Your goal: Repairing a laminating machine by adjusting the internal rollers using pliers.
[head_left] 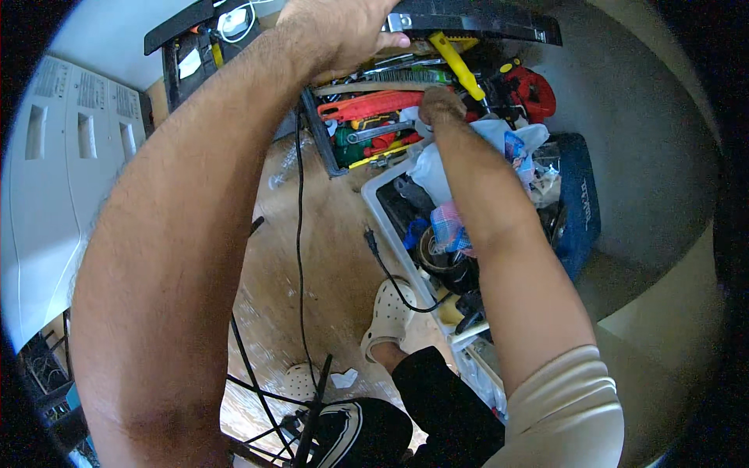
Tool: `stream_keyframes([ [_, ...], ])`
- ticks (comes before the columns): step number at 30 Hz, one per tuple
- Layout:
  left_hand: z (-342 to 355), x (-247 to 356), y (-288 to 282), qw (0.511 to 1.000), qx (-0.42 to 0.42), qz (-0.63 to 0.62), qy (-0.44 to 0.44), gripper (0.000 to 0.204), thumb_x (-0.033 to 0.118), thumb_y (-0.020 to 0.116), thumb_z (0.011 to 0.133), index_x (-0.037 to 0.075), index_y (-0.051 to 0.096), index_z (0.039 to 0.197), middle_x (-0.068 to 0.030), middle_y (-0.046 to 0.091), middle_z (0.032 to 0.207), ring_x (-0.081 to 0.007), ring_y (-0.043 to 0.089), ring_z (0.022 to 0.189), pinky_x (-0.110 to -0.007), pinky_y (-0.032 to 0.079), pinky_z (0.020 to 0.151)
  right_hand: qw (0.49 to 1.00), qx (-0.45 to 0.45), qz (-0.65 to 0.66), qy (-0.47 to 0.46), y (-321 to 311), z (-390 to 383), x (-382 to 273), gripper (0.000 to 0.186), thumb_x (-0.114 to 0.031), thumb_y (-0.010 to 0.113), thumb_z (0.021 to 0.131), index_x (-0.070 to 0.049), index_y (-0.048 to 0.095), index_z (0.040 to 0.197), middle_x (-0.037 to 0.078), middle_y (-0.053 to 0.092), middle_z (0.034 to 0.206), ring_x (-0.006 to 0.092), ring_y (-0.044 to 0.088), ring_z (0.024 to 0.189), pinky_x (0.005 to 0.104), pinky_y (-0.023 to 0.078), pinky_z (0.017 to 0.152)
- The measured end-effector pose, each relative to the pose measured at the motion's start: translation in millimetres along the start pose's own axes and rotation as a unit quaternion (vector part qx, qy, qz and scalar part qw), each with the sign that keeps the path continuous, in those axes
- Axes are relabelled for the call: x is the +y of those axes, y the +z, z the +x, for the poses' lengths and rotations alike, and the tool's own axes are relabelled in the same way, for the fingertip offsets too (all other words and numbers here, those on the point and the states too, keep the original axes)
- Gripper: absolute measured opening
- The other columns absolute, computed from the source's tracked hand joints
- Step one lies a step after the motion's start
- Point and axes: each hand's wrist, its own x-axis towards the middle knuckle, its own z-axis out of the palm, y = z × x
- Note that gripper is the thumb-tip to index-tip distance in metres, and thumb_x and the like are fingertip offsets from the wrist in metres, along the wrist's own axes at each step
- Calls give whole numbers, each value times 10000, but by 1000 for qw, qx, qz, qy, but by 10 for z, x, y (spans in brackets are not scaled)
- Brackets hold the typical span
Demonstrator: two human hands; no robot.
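Observation:
My left hand point(343, 35) is at the black toolbox lid point(499, 27) at the top edge, thumb against it, other fingers mostly out of sight. My right hand point(441, 105) is curled down among the tools in the open toolbox point(335, 168), what it holds hidden. Around it lie a red-handled tool point(355, 109), steel wrenches point(367, 134), a green brush point(413, 76) and a yellow-handled tool point(456, 62). A red power tool point(530, 93) sits at the right.
Below the toolbox, a clear bin point(374, 203) holds bags and cables, beside a blue case point(577, 218). A black cord point(300, 234) crosses the wooden floor point(273, 273) by my feet. White panels point(55, 203) stand left; a black chair frame point(257, 390) is below.

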Motion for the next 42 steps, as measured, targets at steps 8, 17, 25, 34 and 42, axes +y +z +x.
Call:
stream_keyframes([
  [8, 119, -132, 89, 984, -140, -109, -16, 692, 536, 510, 994, 59, 373, 1476, -181, 583, 1226, -340, 632, 1060, -449, 529, 889, 988, 120, 26, -96, -297, -443, -647, 466, -261, 701, 818, -190, 655, 1277, 113, 745, 1045, 355, 708, 930, 474, 556, 834],
  [17, 137, -35, 138, 983, -160, -76, -54, 684, 530, 512, 997, 59, 375, 1473, -180, 584, 1222, -333, 629, 1062, -444, 534, 885, 985, 88, -31, -143, -408, -573, -802, 298, -192, 709, 750, -183, 669, 1045, 103, 737, 958, 336, 697, 862, 479, 518, 681],
  [25, -306, -165, -168, 997, 25, -47, 47, 676, 530, 493, 1007, 42, 381, 1462, -178, 588, 1222, -328, 631, 1066, -439, 536, 886, 946, 138, 246, -160, -1037, -1352, 350, 410, 39, 715, 700, -87, 637, 1082, 50, 669, 954, 210, 607, 827, 342, 494, 761],
  [34, -78, 79, -208, 998, -8, 55, 2, 691, 541, 455, 1024, 34, 358, 1485, -179, 579, 1258, -324, 633, 1090, -434, 536, 911, 908, 170, 373, -85, -1260, -1614, 1148, 390, 6, 766, 784, -87, 670, 1150, 28, 690, 1090, 146, 617, 928, 273, 485, 871],
  [42, 83, 26, 159, 997, -64, 22, -38, 703, 540, 463, 1021, 34, 347, 1496, -184, 574, 1273, -328, 631, 1099, -444, 531, 928, 855, 205, 472, -67, -1238, -1640, 1212, 398, -40, 765, 832, -90, 650, 1210, 33, 686, 1123, 163, 632, 963, 311, 502, 928],
])
